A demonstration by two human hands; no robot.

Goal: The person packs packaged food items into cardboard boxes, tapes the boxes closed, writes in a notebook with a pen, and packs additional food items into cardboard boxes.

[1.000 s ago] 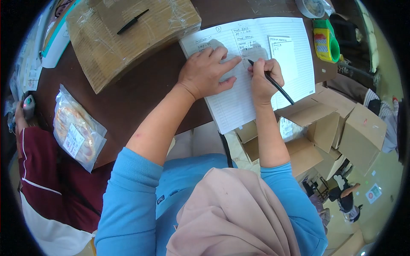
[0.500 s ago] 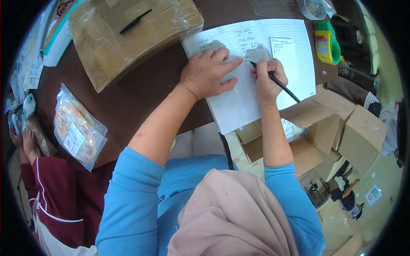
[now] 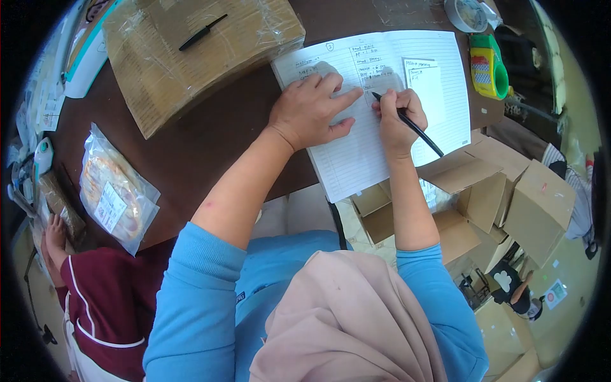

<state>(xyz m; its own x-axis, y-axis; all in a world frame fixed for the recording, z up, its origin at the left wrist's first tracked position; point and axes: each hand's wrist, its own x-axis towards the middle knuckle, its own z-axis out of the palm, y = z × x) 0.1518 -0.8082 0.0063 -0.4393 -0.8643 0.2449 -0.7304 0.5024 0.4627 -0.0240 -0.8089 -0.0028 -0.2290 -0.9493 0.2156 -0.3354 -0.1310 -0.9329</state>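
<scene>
An open lined notebook [image 3: 347, 167] lies at the table's front edge, with handwriting on its left page and a small written slip [image 3: 425, 89] on its right page. My left hand [image 3: 310, 111] rests on the left page, fingers spread and holding nothing. In my right hand [image 3: 402, 121] is a black pen [image 3: 420, 132], gripped between thumb and fingers. Its tip is at the writing near the notebook's middle fold, just right of my left index finger.
A taped cardboard box [image 3: 197, 57] with a black marker [image 3: 203, 32] on top stands at the back left. A packed plastic bag [image 3: 118, 191] lies nearer. A green tape dispenser [image 3: 489, 67] is at right, above open cartons [image 3: 477, 197]. At left sits a person in a maroon sleeve [image 3: 114, 293].
My right hand and pen have shifted very slightly; my left hand stays put. The neighbouring person's hands and sleeve have moved downward at the left edge, away from the brown packet.
</scene>
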